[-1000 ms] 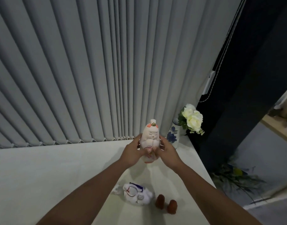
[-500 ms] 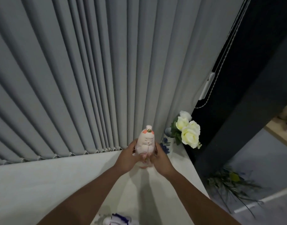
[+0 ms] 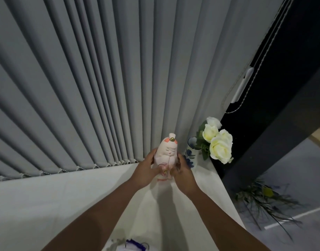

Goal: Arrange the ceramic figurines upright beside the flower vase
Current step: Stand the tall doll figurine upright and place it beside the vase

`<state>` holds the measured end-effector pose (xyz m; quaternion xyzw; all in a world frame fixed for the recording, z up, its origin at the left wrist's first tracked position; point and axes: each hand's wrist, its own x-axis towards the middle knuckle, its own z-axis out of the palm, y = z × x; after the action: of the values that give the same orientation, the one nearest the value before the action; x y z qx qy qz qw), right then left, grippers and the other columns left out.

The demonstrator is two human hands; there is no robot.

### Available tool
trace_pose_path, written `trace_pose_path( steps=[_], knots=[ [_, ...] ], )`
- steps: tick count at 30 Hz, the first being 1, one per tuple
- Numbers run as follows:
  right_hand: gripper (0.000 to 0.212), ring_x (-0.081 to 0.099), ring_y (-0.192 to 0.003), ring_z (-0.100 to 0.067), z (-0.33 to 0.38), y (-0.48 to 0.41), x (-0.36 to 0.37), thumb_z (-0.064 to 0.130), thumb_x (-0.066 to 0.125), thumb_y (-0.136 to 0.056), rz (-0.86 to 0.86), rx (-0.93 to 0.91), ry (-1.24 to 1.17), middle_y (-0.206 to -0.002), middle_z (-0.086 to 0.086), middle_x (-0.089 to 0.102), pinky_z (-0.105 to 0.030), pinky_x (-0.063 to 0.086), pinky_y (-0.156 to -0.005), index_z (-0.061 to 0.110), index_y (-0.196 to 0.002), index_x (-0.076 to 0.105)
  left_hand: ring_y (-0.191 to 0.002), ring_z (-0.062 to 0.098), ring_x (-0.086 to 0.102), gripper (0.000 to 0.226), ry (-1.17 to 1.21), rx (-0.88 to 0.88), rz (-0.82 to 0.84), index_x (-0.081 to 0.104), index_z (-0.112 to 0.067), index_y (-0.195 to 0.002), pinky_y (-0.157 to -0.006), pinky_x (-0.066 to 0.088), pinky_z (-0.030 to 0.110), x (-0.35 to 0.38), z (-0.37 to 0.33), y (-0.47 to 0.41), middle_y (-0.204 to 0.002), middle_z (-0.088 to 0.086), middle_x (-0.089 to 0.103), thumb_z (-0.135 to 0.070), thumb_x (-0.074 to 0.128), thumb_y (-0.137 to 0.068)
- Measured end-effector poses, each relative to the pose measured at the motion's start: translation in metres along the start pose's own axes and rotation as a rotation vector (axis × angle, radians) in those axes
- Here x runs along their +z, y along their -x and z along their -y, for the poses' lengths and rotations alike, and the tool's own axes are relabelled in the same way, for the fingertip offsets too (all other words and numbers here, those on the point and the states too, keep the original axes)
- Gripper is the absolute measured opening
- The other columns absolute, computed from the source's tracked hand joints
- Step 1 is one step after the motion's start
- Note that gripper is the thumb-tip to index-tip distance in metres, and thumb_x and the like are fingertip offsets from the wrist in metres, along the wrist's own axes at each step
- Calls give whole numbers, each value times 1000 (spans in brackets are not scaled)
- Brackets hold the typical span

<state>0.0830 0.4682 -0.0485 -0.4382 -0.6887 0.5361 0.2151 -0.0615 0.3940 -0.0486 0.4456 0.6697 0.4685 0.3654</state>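
A pale pink ceramic figurine (image 3: 166, 153) with a small gold-topped cap stands upright at the far right of the white table (image 3: 47, 201). My left hand (image 3: 145, 171) clasps its left side and my right hand (image 3: 182, 172) its right side. Its base sits at or just above the tabletop. Just to its right stands a blue-and-white flower vase (image 3: 191, 153) holding white roses (image 3: 219, 144). A white figurine with purple trim (image 3: 130, 246) shows partly at the bottom edge.
Grey vertical blinds (image 3: 101, 87) hang right behind the table. The table's right edge runs close past the vase, with a dark wall (image 3: 282, 115) and a blind cord beyond it. Foliage (image 3: 264, 198) lies on the floor below.
Both hands have carried the pink figurine farther back and lower, close beside the vase. The view has tilted up, so the white figurine has slid to the bottom edge.
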Motion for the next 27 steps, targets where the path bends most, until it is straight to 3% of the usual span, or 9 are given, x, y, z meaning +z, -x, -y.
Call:
trace_pose_path(
  steps=[3,6,12,15,17,19,21,23,27],
  knots=[
    [47,54,-113,-15,0,0,2,9,50,-97,-27,-9,54,-131,-4,53,-2,42,-76,17,-141,36,-114,5,59,70,-14,-14,14,42,-35,-131,-104,47,40,-2,-3,-1,-123,-12,62,-26,80,-73],
    [46,52,-112,-14,3,3,3,9,47,-98,-30,12,50,-130,-2,52,-19,41,-85,17,-141,35,-115,5,58,71,-43,-30,24,40,-40,-131,-104,46,43,-3,-4,0,-125,-13,61,-31,80,-73],
    [45,55,-120,-23,-3,3,4,8,48,-97,-32,-52,222,-130,-5,55,-32,46,-100,15,-140,37,-113,14,59,72,-161,-49,-33,31,-41,-138,-99,48,37,4,-11,8,-127,-9,60,-33,72,-80],
    [33,53,-118,-27,-4,11,-2,7,37,-102,-32,-138,272,-117,-4,57,-22,55,-79,13,-134,39,-115,18,57,68,-216,-45,-82,26,-30,-143,-88,44,24,12,-17,15,-131,-1,58,-17,64,-87],
    [34,53,-116,-26,0,25,-8,6,36,-102,59,-123,210,-116,-5,55,-13,52,-71,5,-136,39,-120,22,54,72,-268,-68,-70,17,-22,-147,-86,40,22,15,-22,20,-137,5,53,-12,59,-90],
    [35,52,-118,-26,11,35,-10,1,39,-100,72,-84,60,-121,-7,52,-11,48,-82,1,-135,41,-126,26,50,82,-310,-83,-54,2,-18,-149,-93,42,27,16,-25,27,-145,8,45,-15,60,-90],
    [34,54,-116,-22,15,43,-13,4,47,-97,81,-37,3,-118,-2,55,-15,43,-86,8,-132,48,-129,28,47,89,-348,-90,-75,-5,-19,-149,-102,43,37,16,-29,37,-148,10,41,-20,61,-89],
    [37,55,-120,-22,17,52,-19,3,53,-94,57,-7,16,-118,1,58,-13,41,-86,12,-130,52,-131,26,45,87,-331,-73,-104,-1,-19,-149,-104,42,38,17,-34,52,-148,8,40,-18,61,-89],
    [48,42,-135,-24,8,78,-31,7,53,-94,63,64,140,-143,-6,48,-27,32,-106,10,-140,43,-133,22,42,70,-355,-30,-42,21,-18,-146,-101,31,23,22,-31,87,-145,6,44,-15,61,-89]
  ],
)
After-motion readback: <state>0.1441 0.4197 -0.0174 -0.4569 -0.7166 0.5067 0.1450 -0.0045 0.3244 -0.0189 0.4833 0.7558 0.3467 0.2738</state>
